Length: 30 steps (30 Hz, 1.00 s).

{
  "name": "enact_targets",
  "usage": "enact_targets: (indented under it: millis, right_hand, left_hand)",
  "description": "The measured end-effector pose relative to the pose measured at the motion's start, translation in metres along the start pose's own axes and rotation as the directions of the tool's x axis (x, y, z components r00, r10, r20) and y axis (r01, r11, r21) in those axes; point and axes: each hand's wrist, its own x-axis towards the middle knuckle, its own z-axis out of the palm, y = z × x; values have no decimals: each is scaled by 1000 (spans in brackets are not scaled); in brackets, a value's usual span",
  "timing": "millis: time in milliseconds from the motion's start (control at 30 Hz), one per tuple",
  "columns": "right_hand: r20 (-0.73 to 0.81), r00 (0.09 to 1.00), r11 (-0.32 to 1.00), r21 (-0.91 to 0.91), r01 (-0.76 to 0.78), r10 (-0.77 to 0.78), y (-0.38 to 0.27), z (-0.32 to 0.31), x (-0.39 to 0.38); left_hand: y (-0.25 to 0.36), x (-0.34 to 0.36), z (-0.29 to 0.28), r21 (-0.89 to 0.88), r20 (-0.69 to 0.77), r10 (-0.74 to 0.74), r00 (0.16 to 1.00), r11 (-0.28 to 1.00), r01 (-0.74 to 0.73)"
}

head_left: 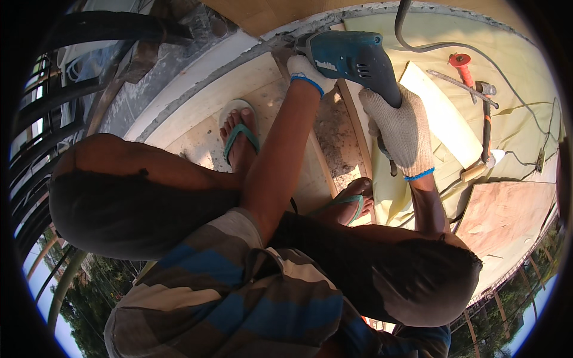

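A teal rotary hammer drill (pixel 352 52) lies across the upper middle of the view, its front end pointing left toward a rough concrete edge (pixel 262 52). My right hand (pixel 404 131), in a knitted work glove with a blue cuff, is wrapped around its rear handle. Near the tool's front, my left hand (pixel 305 70), gloved the same way, grips it from below; part of its fingers is hidden behind the body. I cannot see the tip of the bit. Below the drill runs a gap with dirt and rubble (pixel 334 128) between wooden boards.
On the yellow sheet (pixel 501 77) at right lie a hammer (pixel 487 128), a red-handled tool (pixel 462 65), a metal rod (pixel 453 82) and a wooden-handled tool (pixel 474 173). A dark cable (pixel 477 51) curves across it. Plywood (pixel 507 215) lies nearer me; black metal bars (pixel 36 149) stand at left.
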Motion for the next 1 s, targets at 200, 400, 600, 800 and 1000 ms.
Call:
enact_targets:
  millis: [200,400,600,800,1000]
  right_hand:
    - [16,997,997,-32,-69,69,-3,-5,-5]
    - [21,987,969,188,-159,158,40,15,-39]
    - [29,942,868,381,-319,333,102,60,-88]
    - [-34,974,954,214,-210,222,133,37,-101]
    - [-18,969,965,90,-245,247,133,-26,-130]
  left_hand:
    - [2,1,3,12,18,-30,999,999,30]
    - [-27,-12,-25,-11,86,81,993,997,-81]
    - [-25,-26,-62,196,-46,-17,999,980,26]
    - [-44,-49,-56,228,-116,4,993,973,23]
    - [-91,-89,-47,99,47,40,998,994,-45]
